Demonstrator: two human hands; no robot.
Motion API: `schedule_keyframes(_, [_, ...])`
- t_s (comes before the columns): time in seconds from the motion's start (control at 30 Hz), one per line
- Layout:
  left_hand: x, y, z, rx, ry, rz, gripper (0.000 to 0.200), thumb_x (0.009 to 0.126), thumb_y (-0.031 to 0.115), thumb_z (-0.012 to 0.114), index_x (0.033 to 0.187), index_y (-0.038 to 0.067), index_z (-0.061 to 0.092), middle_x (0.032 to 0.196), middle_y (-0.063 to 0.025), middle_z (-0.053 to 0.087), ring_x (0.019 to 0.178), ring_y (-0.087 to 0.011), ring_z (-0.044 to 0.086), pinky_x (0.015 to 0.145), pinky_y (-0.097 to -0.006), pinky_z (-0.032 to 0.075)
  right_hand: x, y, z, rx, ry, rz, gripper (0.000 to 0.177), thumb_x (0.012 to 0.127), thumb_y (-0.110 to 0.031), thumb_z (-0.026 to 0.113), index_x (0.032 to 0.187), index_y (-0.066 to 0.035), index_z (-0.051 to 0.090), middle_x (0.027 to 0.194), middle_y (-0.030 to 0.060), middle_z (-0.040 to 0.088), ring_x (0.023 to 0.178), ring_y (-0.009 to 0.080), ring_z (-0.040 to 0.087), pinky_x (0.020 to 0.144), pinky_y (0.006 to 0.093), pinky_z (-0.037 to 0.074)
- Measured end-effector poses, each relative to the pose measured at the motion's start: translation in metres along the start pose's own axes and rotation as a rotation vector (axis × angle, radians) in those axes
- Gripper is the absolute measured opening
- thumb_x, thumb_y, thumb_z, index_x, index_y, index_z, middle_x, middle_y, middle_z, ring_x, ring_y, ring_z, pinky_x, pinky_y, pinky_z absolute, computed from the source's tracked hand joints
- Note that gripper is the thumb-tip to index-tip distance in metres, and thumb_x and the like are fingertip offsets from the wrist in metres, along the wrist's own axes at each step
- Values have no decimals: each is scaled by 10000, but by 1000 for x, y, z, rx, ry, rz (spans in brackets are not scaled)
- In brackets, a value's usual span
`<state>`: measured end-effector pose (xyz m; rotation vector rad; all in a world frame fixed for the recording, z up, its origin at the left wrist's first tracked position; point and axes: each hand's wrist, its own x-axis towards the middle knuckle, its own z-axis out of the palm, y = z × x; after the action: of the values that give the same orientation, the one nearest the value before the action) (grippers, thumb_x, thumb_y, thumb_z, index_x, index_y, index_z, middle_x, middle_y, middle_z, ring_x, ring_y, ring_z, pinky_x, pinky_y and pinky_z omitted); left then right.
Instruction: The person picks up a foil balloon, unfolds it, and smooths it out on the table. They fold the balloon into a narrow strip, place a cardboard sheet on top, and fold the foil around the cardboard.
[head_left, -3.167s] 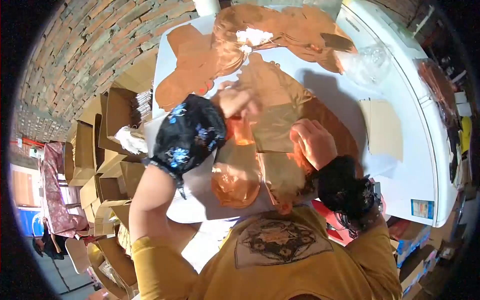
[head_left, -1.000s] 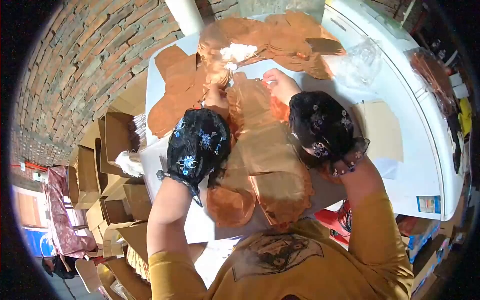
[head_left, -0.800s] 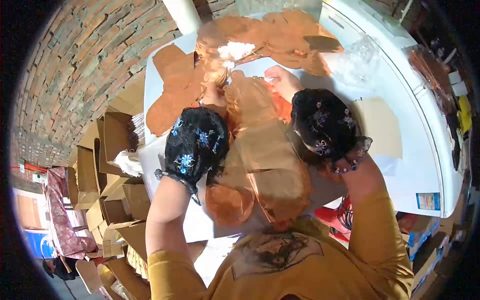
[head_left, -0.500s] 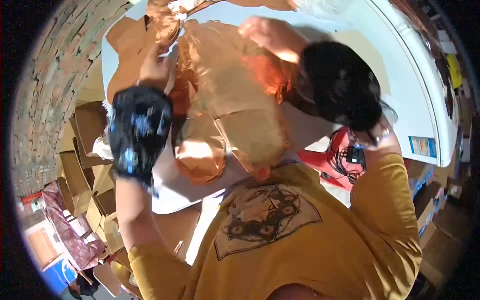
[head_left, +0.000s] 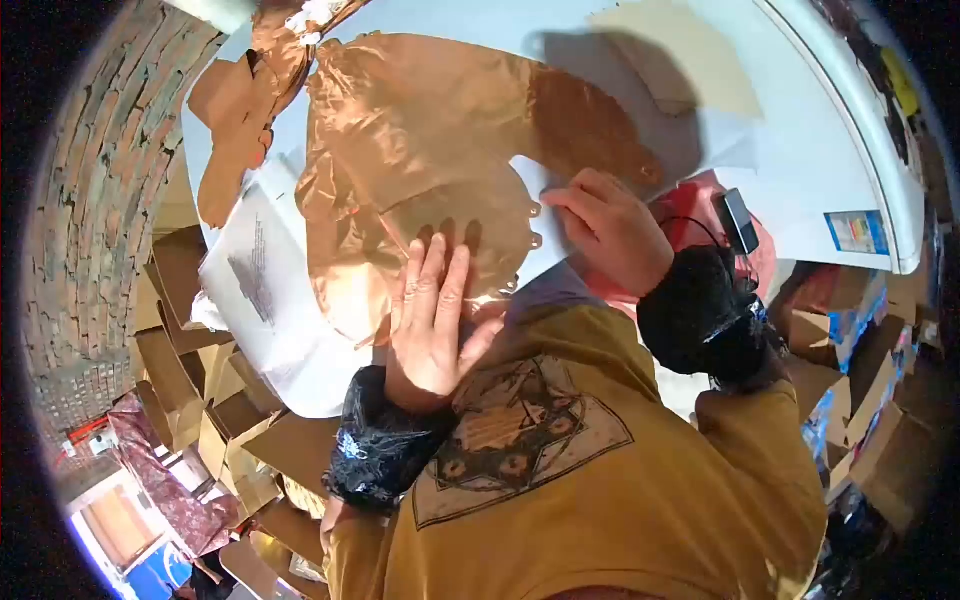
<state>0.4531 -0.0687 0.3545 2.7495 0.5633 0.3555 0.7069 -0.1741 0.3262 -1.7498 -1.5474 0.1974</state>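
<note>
A flat copper-coloured foil balloon, creased and shiny, with small tabs along its edge, lies on the white table. My left hand rests on its near part, palm down, with fingers stretched out. Just off the balloon's right edge is my right hand, its fingers curled together. Whatever those fingertips may hold is too small to make out. Both wrists wear fluffy black cuffs.
More copper foil lies at the table's far left, near a printed clear plastic sheet. On the right are a red bag and a black device with a cable. Cardboard boxes stand left, beside a brick wall.
Both hands have come down toward my body. My left hand now lies flat on the foil balloon, and my right has dropped beside its edge. The balloon lies flatter and spread out to the right.
</note>
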Motion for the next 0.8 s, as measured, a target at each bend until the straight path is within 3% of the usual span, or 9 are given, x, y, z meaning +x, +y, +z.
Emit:
schedule_keyframes(0.23, [20,20,14,127,97,-27,798,887,347,748,1528,18,406,1544,-237,420,1457,-463,347,1163,-525,326,-6,4,7,46,50,-20,222,894,10,594,1078,-83,678,928,102,571,902,312,594,787,410,491])
schedule_keyframes(0.57, [30,24,32,170,164,-59,603,893,144,647,1453,-8,484,1380,-248,570,1279,-433,556,1069,-479,456,-5,3,10,-68,39,-39,216,837,-31,641,1033,-112,681,943,91,576,919,316,620,819,424,537])
schedule_keyframes(0.8, [28,17,26,-48,304,-105,218,869,-22,634,1078,-3,576,1217,-233,637,1023,-390,655,913,-422,534,-2,4,8,-104,-15,-86,257,815,-9,654,1051,-108,683,954,77,552,945,294,608,808,411,541])
